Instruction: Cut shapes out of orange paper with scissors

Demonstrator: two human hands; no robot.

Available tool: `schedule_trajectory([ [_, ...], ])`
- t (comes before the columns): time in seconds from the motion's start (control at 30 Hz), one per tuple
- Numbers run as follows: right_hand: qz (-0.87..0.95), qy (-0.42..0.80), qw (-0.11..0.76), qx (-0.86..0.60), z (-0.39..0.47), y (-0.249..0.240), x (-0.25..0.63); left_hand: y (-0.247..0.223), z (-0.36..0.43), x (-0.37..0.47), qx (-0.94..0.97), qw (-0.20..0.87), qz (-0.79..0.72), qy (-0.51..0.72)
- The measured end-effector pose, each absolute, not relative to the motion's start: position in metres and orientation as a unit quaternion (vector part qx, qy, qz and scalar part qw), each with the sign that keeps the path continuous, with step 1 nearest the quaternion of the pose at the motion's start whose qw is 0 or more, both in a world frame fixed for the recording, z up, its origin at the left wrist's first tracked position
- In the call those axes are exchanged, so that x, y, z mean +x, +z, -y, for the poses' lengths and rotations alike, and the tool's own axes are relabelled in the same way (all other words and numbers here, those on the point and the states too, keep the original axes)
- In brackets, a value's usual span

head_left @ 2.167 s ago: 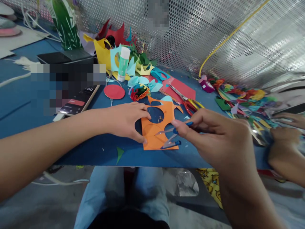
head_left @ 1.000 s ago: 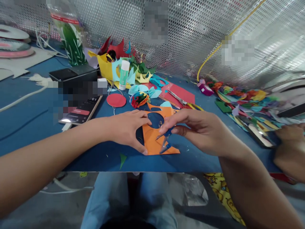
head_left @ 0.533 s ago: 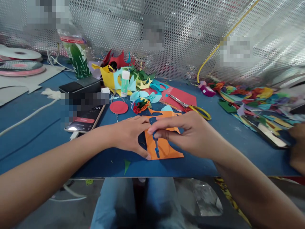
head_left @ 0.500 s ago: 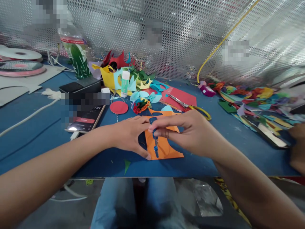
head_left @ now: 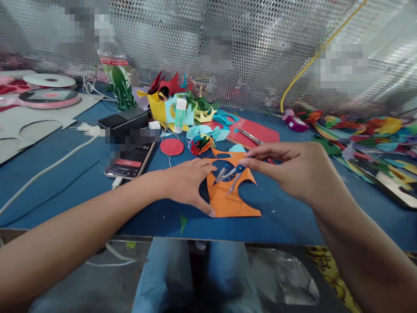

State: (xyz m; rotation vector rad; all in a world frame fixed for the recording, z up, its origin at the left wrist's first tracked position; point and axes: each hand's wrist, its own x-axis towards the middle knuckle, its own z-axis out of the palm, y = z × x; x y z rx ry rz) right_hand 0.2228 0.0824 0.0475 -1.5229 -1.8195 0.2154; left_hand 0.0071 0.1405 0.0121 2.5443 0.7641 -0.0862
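A sheet of orange paper [head_left: 232, 206] with rounded cut-outs lies flat near the table's front edge. Spread over its left side, my left hand [head_left: 187, 184] presses it down with thumb and fingers apart. My right hand [head_left: 286, 167] pinches the blue top of a drawing compass [head_left: 239, 169] between thumb and fingertips. The compass is tilted over the paper with its legs apart, and a faint curved line shows below it. Behind the paper sit a red paper disc [head_left: 172, 147] and a small multicoloured paper flower [head_left: 200, 144].
A phone [head_left: 132, 161] on a white cable and a black box [head_left: 124, 118] stand left, near a green-labelled bottle [head_left: 119, 84]. A glue stick [head_left: 180, 115], paper scraps and scissors [head_left: 249, 135] lie behind. Ribbon spools [head_left: 48, 98] sit far left; colourful paper pieces [head_left: 374, 130] are at right.
The compass has swung from nearly upright to tilted, its top moving right with my right hand. My left hand stays on the paper. The whole view has shifted slightly.
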Motion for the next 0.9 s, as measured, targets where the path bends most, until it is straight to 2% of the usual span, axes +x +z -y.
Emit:
schedule_trajectory([
  [0.17,0.719,-0.045,0.31,-0.62,-0.062,0.049,0.238,0.013,-0.14,0.007,0.923,0.241,-0.297,-0.044],
  [0.3,0.787,-0.163,0.243,-0.544,-0.031,0.055,0.238,0.011,-0.141,0.008,0.925,0.24,-0.291,-0.052],
  [0.47,0.844,-0.254,0.135,-0.454,-0.009,0.064,0.227,0.01,-0.142,0.008,0.934,0.22,-0.276,-0.049],
  [0.67,0.871,-0.293,0.052,-0.391,-0.015,0.071,0.214,0.008,-0.142,0.01,0.939,0.21,-0.269,-0.041],
  [0.9,0.881,-0.282,0.052,-0.377,-0.032,0.074,0.188,0.006,-0.144,0.01,0.941,0.218,-0.258,-0.032],
])
